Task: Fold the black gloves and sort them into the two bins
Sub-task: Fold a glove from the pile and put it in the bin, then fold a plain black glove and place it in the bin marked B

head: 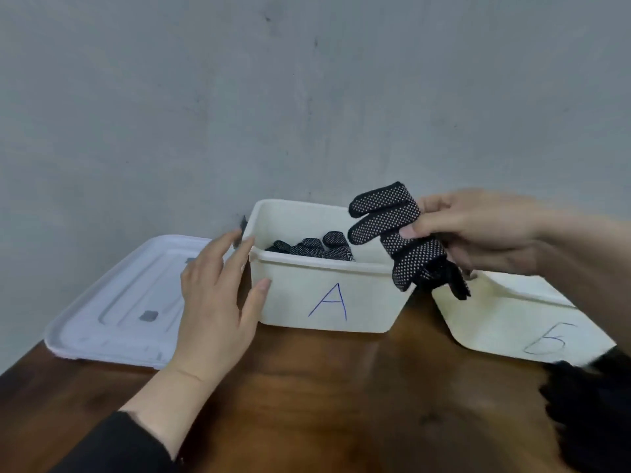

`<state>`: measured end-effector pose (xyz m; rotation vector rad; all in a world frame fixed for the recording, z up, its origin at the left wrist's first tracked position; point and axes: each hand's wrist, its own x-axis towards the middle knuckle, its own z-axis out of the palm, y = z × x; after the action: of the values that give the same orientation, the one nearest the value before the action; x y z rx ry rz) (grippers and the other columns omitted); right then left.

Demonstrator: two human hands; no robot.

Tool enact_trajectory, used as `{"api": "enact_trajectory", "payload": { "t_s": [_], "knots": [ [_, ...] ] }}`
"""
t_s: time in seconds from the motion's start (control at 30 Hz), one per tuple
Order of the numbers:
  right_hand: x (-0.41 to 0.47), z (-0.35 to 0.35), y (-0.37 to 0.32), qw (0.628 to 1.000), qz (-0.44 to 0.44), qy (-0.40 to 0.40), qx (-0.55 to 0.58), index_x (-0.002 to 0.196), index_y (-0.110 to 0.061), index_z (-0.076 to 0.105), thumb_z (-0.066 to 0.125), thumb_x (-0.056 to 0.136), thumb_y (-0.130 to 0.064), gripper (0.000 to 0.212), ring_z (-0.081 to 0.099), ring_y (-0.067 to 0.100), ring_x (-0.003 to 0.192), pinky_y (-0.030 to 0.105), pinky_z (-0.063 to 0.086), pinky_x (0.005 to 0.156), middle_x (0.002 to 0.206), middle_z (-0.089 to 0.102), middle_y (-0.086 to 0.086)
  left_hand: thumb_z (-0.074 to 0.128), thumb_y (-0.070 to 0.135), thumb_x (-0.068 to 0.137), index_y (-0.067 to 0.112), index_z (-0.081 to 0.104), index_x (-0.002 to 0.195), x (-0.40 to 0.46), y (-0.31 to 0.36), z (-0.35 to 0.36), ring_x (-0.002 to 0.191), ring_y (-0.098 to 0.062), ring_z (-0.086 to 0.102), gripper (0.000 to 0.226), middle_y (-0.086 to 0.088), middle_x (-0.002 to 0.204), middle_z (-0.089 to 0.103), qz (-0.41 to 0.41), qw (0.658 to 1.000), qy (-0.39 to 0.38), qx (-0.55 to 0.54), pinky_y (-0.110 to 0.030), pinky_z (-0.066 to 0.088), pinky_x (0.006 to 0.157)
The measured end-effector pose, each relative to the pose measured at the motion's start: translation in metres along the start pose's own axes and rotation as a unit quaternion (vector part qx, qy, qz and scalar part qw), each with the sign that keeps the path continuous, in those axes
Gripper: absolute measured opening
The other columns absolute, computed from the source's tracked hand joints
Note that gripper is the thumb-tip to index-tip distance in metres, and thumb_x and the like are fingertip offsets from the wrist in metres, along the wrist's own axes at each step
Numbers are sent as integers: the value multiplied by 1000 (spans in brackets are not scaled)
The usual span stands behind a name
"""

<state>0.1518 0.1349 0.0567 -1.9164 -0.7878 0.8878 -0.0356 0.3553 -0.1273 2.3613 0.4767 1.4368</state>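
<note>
- Head cam: right hand [485, 230] pinches a folded black knit glove with white grip dots [397, 233], held in the air above the white plastic bin marked A [327, 295].
- Left hand [218, 288] lies flat-fingered against that bin's side, holding nothing.
- Glove looks light and floppy, and the dots probably add grip. Best pinched across the fold so it doesn't spring open.

A dark wooden table [307, 387] is seen; bin A [300, 295] and bin B [505, 322] are set side by side on it, a white lid [112, 302] laid flat at the left.
</note>
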Motion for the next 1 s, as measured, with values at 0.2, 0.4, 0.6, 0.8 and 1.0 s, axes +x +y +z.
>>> {"api": "enact_trajectory", "payload": {
  "t_s": [0.2, 0.4, 0.6, 0.8, 1.0],
  "knots": [
    [74, 20, -40, 998, -8, 51, 49, 118, 6, 63, 61, 94, 4, 24, 71, 26, 86, 36, 63, 77, 118, 69, 26, 30, 53, 102, 23, 36, 152, 10, -8, 6, 146, -14, 29, 58, 7, 159, 30, 4, 998, -63, -5, -26, 17, 117],
    [143, 64, -35, 995, 70, 71, 31, 99, -3, 63, 62, 95, 1, 6, 70, 15, 56, 31, 61, 60, 88, 71, 12, 26, 53, 103, 23, 42, 149, 14, -11, 6, 143, -11, 34, 57, 8, 157, 36, 3, 998, -65, -20, -26, 22, 116],
    [176, 105, -38, 993, 106, 54, -13, 115, 1, 57, 67, 97, -18, 27, 70, 29, 102, 34, 59, 85, 116, 63, 20, 26, 53, 103, 25, 43, 148, 15, -17, 2, 142, -8, 33, 56, 9, 156, 36, 0, 998, -66, -20, -24, 23, 115],
    [173, 100, -33, 993, 63, 87, -47, 135, 1, 52, 60, 102, -24, 42, 69, 29, 108, 34, 60, 84, 127, 64, 18, 29, 50, 103, 23, 45, 147, 17, -21, 2, 142, -11, 36, 54, 7, 156, 37, 6, 998, -64, -21, -31, 28, 114],
    [116, 77, -26, 936, -172, 257, -171, 104, -3, 69, 55, 101, -30, 31, 68, 35, 104, 51, 53, 96, 107, 72, 16, 37, 39, 102, 16, 50, 142, 17, -20, -4, 139, -26, 39, 47, -6, 150, 44, 27, 999, -22, 20, -56, 33, 109]
  ]
}}
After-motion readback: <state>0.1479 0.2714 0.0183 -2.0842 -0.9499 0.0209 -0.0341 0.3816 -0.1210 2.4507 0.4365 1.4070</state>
